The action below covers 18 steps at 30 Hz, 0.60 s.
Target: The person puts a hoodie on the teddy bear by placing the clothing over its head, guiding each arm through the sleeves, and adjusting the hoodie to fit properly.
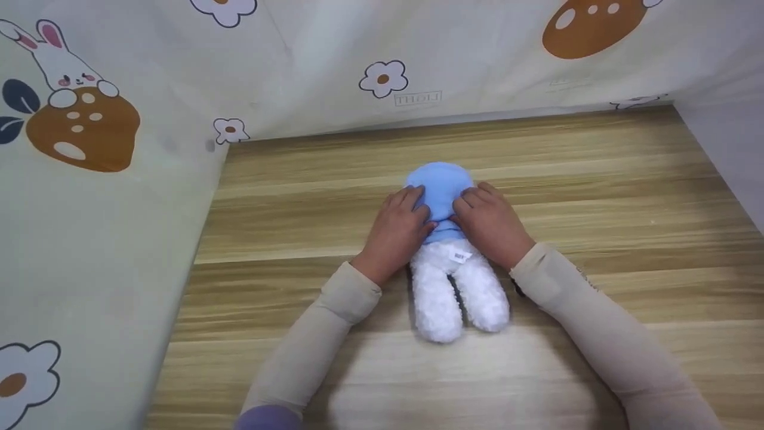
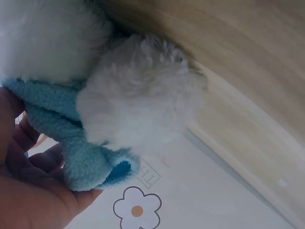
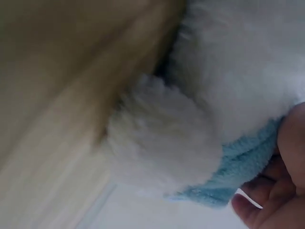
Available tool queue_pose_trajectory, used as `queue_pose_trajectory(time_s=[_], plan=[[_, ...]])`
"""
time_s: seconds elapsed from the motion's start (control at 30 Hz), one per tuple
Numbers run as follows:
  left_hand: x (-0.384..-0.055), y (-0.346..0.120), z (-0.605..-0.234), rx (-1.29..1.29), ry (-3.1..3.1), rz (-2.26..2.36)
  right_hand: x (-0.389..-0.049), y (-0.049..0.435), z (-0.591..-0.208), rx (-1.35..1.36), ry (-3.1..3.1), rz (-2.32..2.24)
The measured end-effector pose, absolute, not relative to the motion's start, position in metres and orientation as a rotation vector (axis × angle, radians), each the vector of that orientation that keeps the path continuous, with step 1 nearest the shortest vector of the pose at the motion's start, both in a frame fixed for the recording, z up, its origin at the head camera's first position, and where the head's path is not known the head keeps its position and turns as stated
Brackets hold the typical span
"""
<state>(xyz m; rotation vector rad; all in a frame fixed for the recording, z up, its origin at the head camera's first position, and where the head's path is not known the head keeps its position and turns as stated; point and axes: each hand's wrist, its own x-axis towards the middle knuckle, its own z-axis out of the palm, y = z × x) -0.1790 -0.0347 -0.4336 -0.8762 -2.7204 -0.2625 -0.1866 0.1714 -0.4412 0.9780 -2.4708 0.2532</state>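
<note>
A white fluffy plush toy [image 1: 439, 298] lies on the table with its two legs toward me and a small white tag near its bottom. Soft blue clothing [image 1: 440, 185] covers its upper part and is bunched in folds at the middle. On the left side my left hand [image 1: 399, 230] pinches the blue cloth between thumb and curled fingers. My right hand [image 1: 492, 224] grips the cloth's opposite side in the same way. In the left wrist view, an open cuff of the blue clothing [image 2: 81, 157] shows by the fingers. The toy's head cannot be made out.
The toy lies on a wood-grain table [image 1: 286, 239]. A pale curtain-like sheet [image 1: 310, 71] with flowers, a rabbit and brown strawberries rises along the back and left edges. Another pale panel [image 1: 728, 131] borders the right side.
</note>
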Motion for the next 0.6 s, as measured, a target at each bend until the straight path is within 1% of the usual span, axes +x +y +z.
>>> queue_pose_trajectory(time_s=[0.23,0.4,0.6], plan=[[-0.1754,-0.0333,-0.4352,-0.884,-2.674,-0.146,-0.1909,0.1682,-0.4447,0.977,-2.457,0.309],[-0.1755,-0.0332,-0.4355,-0.88,-2.66,-0.143,-0.1909,0.1663,-0.4447,0.966,-2.489,0.341],[-0.1755,-0.0329,-0.436,-0.817,-2.658,-0.188,-0.1864,0.1636,-0.4431,0.919,-2.593,0.375]])
